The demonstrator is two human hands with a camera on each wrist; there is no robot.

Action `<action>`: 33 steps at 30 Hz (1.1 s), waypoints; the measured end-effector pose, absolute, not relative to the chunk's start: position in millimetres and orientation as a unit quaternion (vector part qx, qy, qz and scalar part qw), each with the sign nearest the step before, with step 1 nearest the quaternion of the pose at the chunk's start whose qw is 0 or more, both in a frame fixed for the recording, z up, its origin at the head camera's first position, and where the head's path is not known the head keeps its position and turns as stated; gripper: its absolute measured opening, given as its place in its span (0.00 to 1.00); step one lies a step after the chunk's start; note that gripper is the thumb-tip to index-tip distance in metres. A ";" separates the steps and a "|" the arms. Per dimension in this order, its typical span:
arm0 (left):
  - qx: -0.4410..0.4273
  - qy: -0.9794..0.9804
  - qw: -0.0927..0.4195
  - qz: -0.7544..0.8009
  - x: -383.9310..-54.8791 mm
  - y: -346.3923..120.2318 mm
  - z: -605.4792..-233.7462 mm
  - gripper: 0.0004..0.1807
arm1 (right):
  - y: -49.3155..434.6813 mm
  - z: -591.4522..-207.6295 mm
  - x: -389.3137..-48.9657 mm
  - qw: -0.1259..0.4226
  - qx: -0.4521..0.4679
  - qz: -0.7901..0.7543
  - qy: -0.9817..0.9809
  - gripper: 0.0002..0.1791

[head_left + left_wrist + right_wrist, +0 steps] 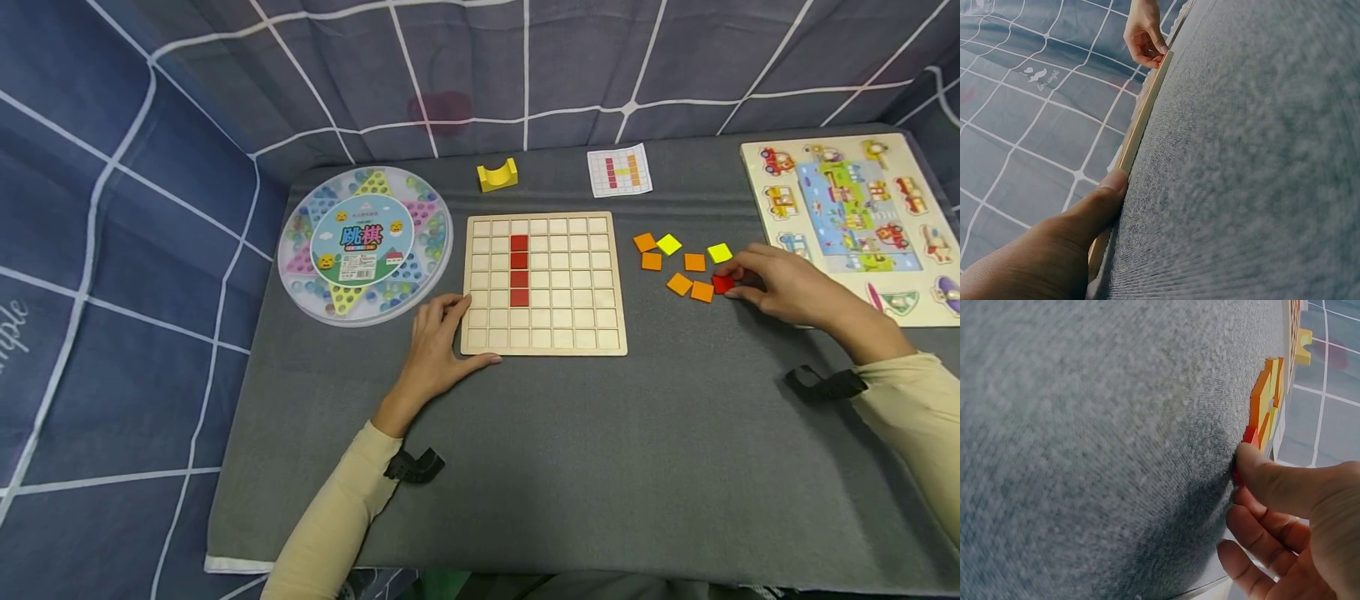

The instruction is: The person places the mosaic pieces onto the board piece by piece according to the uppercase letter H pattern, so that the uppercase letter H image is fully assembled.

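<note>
Right of centre, the right hand [783, 287] pinches a red tile [723, 285], apparently a pickup calling for a clean lift, while the relaxed left hand [437, 354] braces the board [562, 298].

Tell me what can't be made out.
Head: fine print on the round game box, too small; a corner of the puzzle board, cut off at right.
Left wrist: squares on the grid board, edge-on.
Right wrist: part of the red tile, behind the right hand.
</note>
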State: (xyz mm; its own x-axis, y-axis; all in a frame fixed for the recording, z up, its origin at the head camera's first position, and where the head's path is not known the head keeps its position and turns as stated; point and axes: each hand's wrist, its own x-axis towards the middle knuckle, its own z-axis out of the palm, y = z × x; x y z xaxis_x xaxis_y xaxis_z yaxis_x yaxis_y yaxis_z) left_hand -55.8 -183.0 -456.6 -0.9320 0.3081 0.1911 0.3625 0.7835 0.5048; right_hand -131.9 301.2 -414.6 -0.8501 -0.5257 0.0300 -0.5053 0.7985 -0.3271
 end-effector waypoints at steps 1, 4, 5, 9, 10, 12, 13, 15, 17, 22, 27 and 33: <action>-0.178 -0.943 0.049 -0.277 -55.9 -183.0 -456.6 0.54 | 301.0 -414.6 -132.0 0.030 -0.272 -0.164 0.948 0.17; -0.177 -0.943 0.051 -0.276 -56.2 -183.2 -456.4 0.54 | 300.8 -414.9 -132.4 0.029 -0.273 -0.167 0.947 0.17; -0.177 -0.943 0.052 -0.276 -56.4 -183.3 -456.2 0.54 | 300.7 -415.1 -132.7 0.028 -0.274 -0.167 0.947 0.17; -0.178 -0.943 0.058 -0.275 -56.8 -183.6 -456.0 0.54 | 300.0 -415.5 -133.4 0.021 -0.279 -0.169 0.945 0.16; -0.178 -0.943 0.059 -0.275 -56.8 -183.8 -456.2 0.54 | 299.9 -415.7 -133.6 0.018 -0.281 -0.169 0.945 0.16; -0.179 -0.943 0.062 -0.274 -56.6 -183.9 -456.4 0.54 | 299.5 -415.6 -133.7 0.016 -0.283 -0.168 0.944 0.16; -0.180 -0.943 0.062 -0.273 -56.5 -183.9 -456.6 0.54 | 299.4 -415.6 -133.6 0.015 -0.283 -0.168 0.944 0.16; -0.180 -0.943 0.062 -0.272 -56.2 -183.9 -457.0 0.54 | 299.1 -415.3 -133.3 0.015 -0.280 -0.169 0.945 0.17; -0.179 -0.944 0.060 -0.270 -56.0 -183.8 -457.3 0.54 | 299.0 -415.2 -133.2 0.018 -0.277 -0.170 0.946 0.17; -0.176 -0.945 0.054 -0.269 -55.6 -183.9 -457.8 0.54 | 298.9 -414.2 -132.2 0.022 -0.270 -0.178 0.946 0.17; -0.178 -0.944 0.053 -0.272 -55.2 -183.5 -457.2 0.54 | 299.9 -412.8 -130.7 0.022 -0.264 -0.184 0.947 0.18; -0.177 -0.944 0.053 -0.272 -55.0 -182.7 -456.7 0.54 | 300.6 -411.5 -129.6 0.030 -0.251 -0.192 0.948 0.18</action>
State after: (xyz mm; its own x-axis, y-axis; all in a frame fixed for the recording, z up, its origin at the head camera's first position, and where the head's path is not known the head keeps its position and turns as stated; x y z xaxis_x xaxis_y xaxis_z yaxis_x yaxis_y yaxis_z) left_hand -55.0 -182.7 -456.7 -0.9321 0.3048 0.1955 0.3621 0.7893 0.4958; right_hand -129.6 300.6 -411.5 -0.8727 -0.4866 0.0396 -0.4639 0.8010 -0.3784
